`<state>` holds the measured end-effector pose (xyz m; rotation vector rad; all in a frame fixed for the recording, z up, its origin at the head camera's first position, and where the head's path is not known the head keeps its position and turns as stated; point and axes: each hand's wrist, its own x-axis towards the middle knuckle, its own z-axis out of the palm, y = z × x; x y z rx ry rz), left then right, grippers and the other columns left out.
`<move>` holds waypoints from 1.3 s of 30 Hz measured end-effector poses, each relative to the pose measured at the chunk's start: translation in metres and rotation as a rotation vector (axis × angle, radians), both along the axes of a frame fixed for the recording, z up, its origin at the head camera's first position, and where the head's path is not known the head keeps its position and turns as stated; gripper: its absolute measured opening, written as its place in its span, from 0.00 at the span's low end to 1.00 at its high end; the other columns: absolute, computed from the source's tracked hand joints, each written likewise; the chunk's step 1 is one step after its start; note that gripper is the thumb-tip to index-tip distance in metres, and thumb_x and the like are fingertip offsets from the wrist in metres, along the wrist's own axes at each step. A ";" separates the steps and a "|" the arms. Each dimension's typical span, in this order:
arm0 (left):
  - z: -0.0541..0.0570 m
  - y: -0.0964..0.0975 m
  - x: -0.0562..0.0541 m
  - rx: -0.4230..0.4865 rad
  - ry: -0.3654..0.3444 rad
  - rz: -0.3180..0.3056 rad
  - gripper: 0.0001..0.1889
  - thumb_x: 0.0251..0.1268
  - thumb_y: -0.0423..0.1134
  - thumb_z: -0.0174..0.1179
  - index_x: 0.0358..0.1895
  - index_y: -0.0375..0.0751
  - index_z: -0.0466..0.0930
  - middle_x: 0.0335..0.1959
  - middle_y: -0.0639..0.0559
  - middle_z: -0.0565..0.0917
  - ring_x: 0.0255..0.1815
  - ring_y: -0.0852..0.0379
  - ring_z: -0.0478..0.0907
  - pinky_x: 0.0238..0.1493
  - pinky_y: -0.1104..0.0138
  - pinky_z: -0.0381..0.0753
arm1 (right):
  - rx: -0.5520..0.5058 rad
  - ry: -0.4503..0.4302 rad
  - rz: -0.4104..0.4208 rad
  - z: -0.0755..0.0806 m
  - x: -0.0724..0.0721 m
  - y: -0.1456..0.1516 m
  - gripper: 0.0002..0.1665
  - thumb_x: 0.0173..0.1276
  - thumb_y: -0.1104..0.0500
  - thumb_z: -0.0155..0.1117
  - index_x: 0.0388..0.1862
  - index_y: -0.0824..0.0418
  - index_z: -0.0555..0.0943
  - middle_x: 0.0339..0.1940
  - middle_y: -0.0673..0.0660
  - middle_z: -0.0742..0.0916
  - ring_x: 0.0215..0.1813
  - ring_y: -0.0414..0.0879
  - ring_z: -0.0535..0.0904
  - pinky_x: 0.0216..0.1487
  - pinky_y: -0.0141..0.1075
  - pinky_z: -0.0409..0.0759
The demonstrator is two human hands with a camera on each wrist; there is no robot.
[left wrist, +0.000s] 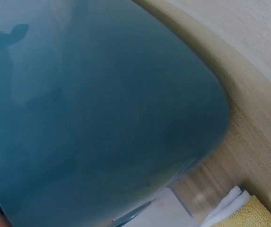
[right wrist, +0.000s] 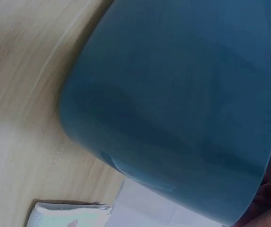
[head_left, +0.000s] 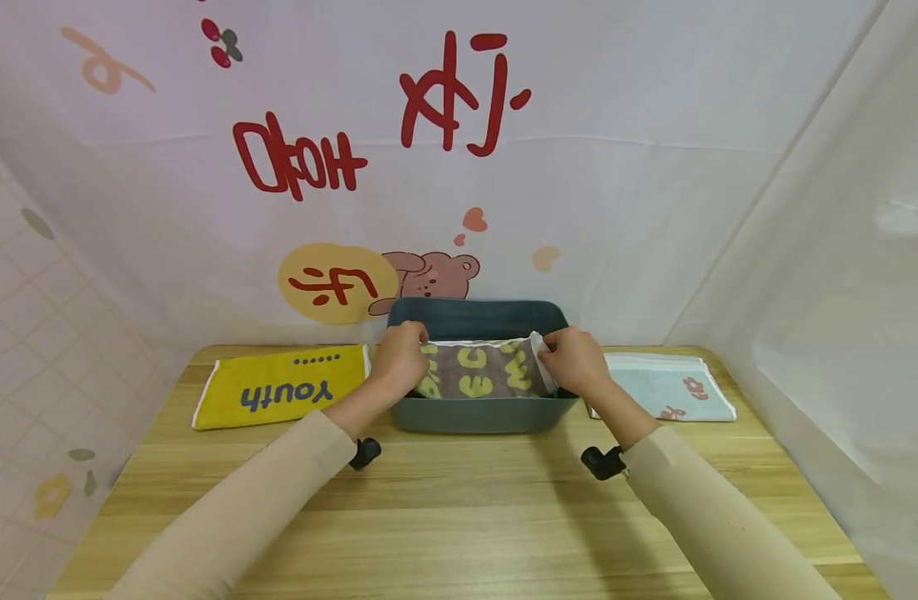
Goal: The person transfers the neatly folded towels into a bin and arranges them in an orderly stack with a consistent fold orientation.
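Observation:
In the head view a folded brown towel (head_left: pixel 484 371) with yellow-green letters and white edging lies within the mouth of a dark teal bin (head_left: pixel 477 417). My left hand (head_left: pixel 400 358) pinches the towel's left end near the bin's rim. At the opposite end, my right hand (head_left: pixel 576 360) pinches its white edge. Both wrist views are mostly filled by the bin's outer wall (left wrist: pixel 102 104), and only slivers of the hands show there. The towel's underside is hidden inside the bin.
A folded yellow towel (head_left: pixel 278 387) marked "Youth" lies left of the bin. To the right is a folded pale blue towel (head_left: pixel 669 387) with pink flowers. All rest on a wooden table (head_left: pixel 459 517), backed by a printed white curtain (head_left: pixel 616 183).

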<state>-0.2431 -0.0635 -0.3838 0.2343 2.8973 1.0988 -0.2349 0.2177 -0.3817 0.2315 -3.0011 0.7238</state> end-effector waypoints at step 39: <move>0.029 0.018 0.042 0.279 0.355 -0.084 0.19 0.70 0.31 0.67 0.63 0.39 0.84 0.55 0.46 0.87 0.54 0.46 0.83 0.47 0.56 0.86 | -0.195 0.167 -0.028 0.034 0.046 0.080 0.29 0.82 0.46 0.59 0.69 0.64 0.79 0.57 0.69 0.88 0.52 0.67 0.87 0.51 0.61 0.84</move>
